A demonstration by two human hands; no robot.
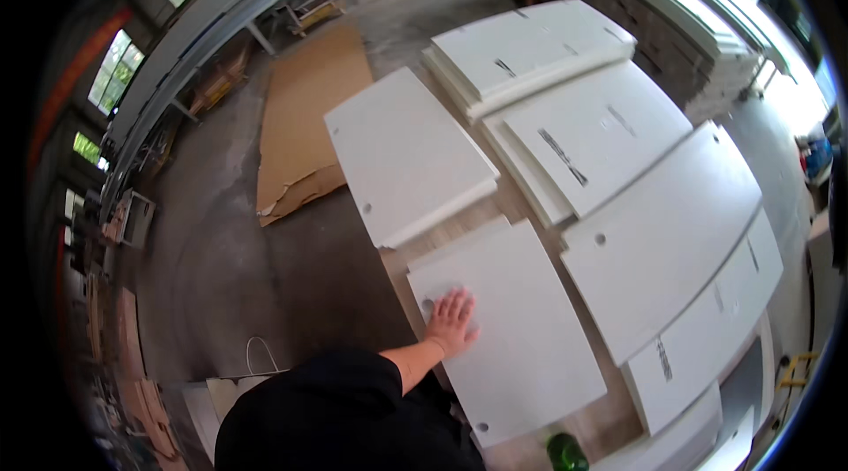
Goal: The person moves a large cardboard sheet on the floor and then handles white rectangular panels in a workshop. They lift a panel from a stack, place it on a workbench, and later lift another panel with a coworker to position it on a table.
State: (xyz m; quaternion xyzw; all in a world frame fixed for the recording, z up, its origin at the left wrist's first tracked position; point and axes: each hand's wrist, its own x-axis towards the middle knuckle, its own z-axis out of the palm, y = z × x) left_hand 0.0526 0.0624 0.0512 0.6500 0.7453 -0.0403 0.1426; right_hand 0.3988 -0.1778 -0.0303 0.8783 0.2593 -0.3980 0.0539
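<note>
The left hand [452,324] is laid flat on a big white board [530,343], near its left edge. The fingers are spread and nothing is gripped. The right hand is out of view, so its grip cannot be told. The board is set on a brown wood-look top [611,420]. More white boards [402,153] are stacked past it and to its right. Below, a green thing [566,452], perhaps a bottle, is partly cut off. Brown cardboard [311,109] is spread on the floor [221,277].
</note>
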